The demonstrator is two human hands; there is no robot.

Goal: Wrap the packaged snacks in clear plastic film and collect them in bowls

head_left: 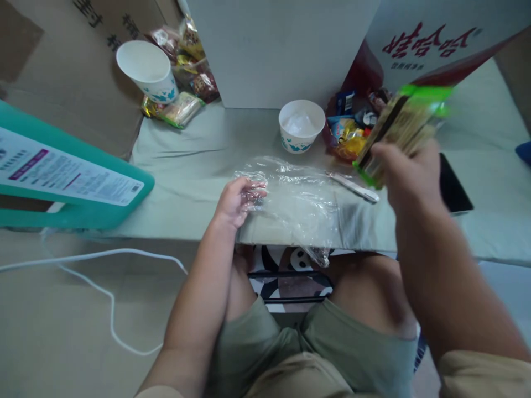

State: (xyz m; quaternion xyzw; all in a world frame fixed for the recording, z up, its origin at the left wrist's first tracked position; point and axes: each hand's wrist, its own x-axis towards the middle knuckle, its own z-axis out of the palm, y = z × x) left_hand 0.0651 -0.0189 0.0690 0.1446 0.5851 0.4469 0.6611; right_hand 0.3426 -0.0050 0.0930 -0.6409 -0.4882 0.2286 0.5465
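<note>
Held up over the right of the table is a snack packet (400, 130) with bright green ends and tan contents, slightly blurred. My right hand (415, 166) is closed round its lower side. My left hand (240, 202) has curled fingers gripping the left edge of a crumpled clear plastic bag (290, 193). This bag spreads across the table's front and droops over the edge. Beside its right end lies a thin white and dark tool (354, 187), its kind unclear. Behind the bag stands a paper cup (301, 130) with clear plastic inside.
A red bowl (332, 132) of wrapped snacks sits right of the cup. Farther left, another paper cup (149, 72) leans by bagged sweets (194, 61) and a green-ended packet (181, 109). A white box (282, 50) stands behind, a teal container (83, 182) left, a dark flat object (454, 185) right.
</note>
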